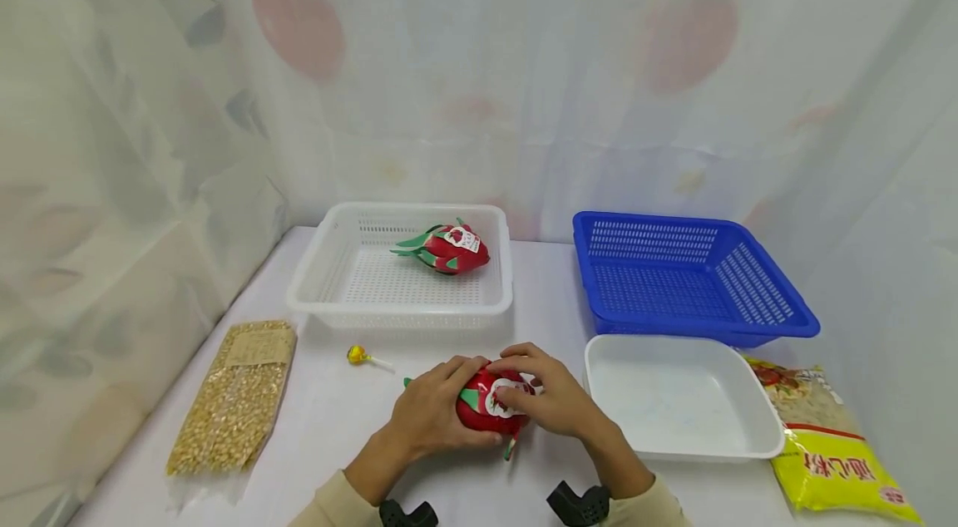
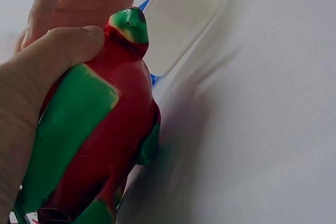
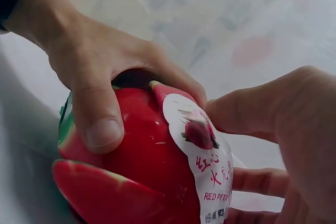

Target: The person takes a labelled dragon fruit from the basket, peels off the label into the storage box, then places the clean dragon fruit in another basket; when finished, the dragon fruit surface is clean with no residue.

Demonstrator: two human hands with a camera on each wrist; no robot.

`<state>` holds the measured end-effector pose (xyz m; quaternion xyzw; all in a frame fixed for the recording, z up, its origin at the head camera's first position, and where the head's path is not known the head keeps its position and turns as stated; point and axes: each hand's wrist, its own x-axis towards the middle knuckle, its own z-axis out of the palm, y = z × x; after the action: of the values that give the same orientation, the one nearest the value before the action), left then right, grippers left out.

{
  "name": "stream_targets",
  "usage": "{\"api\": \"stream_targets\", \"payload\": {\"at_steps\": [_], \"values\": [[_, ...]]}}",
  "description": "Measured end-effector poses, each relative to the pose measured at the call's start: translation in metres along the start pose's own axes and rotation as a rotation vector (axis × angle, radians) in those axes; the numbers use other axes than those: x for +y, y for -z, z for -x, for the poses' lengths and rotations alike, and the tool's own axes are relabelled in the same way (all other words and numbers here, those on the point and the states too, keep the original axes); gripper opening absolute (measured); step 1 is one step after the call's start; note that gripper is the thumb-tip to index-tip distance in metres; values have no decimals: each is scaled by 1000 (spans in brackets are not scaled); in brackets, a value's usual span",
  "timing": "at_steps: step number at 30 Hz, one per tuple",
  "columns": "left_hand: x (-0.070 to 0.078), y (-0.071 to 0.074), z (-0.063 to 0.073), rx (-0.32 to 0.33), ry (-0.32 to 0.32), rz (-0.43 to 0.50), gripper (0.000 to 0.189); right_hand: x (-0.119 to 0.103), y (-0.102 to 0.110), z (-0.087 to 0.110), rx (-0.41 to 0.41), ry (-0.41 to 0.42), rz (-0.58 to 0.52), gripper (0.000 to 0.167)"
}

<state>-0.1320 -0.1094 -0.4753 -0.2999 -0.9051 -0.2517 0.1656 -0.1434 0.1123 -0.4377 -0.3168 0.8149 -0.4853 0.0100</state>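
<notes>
From where I stand, a dragon fruit sits low in the middle of the frame, held between both hands over the white cloth. The left hand wraps it, thumb along the near side; the right hand curls about the other end, its thumb on the white sticker. Whether it pinches the sticker's edge or only presses there, I cannot tell.

The skin looks smooth and shiny, so I'd worry about a slip: were the left hand to loosen while the right one pushed, the fruit might roll toward the bottom of the frame. A hard tug at the sticker could tear it or twist the fruit round — and the green leaves might bend under squeezing.

Room is tight at right: the white tray has its rim just beside the right forearm, with the blue basket close behind. A lollipop lies near the left hand, where a careless sweep could knock it. Bare cloth opens out between there and the bag of grain.
</notes>
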Motion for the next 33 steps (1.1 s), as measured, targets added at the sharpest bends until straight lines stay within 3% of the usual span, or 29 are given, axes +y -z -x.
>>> {"api": "stream_targets", "payload": {"at_steps": [6,12,20,33], "values": [[0,0,0,8,-7,32,87,-2,4,-5,-77,42,53,23],[-1,0,0,-1,-1,12,87,-6,11,-11,-103,64,35,7],[0,0,-2,19,-20,11,88,-6,8,-14,-140,136,-64,18],[4,3,-3,-14,28,13,84,-4,14,3,-30,217,-214,23]]}}
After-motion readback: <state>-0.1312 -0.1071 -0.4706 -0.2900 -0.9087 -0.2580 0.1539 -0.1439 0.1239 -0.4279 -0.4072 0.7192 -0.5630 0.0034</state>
